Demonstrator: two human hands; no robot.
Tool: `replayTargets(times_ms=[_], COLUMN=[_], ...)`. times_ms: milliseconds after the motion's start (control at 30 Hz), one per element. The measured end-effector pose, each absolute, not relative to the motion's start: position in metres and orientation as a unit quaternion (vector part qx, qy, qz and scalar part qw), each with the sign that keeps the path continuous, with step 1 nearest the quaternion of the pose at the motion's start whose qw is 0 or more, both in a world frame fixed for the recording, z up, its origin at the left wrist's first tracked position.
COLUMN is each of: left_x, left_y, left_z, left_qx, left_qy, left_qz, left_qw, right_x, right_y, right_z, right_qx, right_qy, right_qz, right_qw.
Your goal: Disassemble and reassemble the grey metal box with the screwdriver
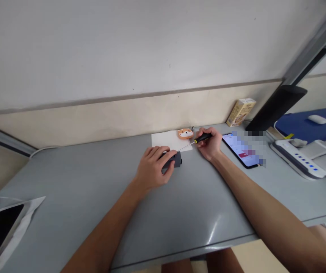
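Note:
My left hand (154, 167) is wrapped over a small dark grey box-shaped device (176, 160) on the grey desk, covering much of it. In my right hand (211, 144) is a screwdriver (203, 137) with a black and yellow handle. Its thin metal shaft slants down and left to the device, close to my left fingertips. Whether the tip sits in a screw is too small to tell. Behind the device lies a white sheet of paper (165, 139), with an orange animal-face case (185, 133) at its right end.
Right of my right hand lies a phone (238, 149) with its screen lit. Farther right is a white power strip (299, 159) with plugs in it. A small carton (240, 112) and a black upright object (276, 108) stand near the wall. A dark tablet-like item (0, 227) lies at the left.

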State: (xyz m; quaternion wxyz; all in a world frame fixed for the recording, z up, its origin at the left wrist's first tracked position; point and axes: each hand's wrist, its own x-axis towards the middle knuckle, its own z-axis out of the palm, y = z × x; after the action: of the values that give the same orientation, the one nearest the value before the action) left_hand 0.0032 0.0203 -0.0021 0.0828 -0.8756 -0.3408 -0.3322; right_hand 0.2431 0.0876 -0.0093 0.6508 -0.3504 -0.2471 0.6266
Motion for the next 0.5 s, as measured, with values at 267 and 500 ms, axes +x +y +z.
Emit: replayTargets(times_ms=[267,500], left_x=[0.0040,0.0039], left_y=[0.0201,0.0204], left_z=[0.0001,0.0001], left_qx=[-0.883,-0.888], left_qy=[-0.350,-0.342], left_qz=[-0.306,-0.299], left_qw=[0.070,0.072], right_x=[0.2440,0.2440], right_y=[0.0880,0.0887], right_z=[-0.0072,-0.0063], right_qx=[-0.338,-0.323], right_qy=[-0.224,-0.183], right_qz=[0.625,0.634], right_qw=[0.667,0.679])
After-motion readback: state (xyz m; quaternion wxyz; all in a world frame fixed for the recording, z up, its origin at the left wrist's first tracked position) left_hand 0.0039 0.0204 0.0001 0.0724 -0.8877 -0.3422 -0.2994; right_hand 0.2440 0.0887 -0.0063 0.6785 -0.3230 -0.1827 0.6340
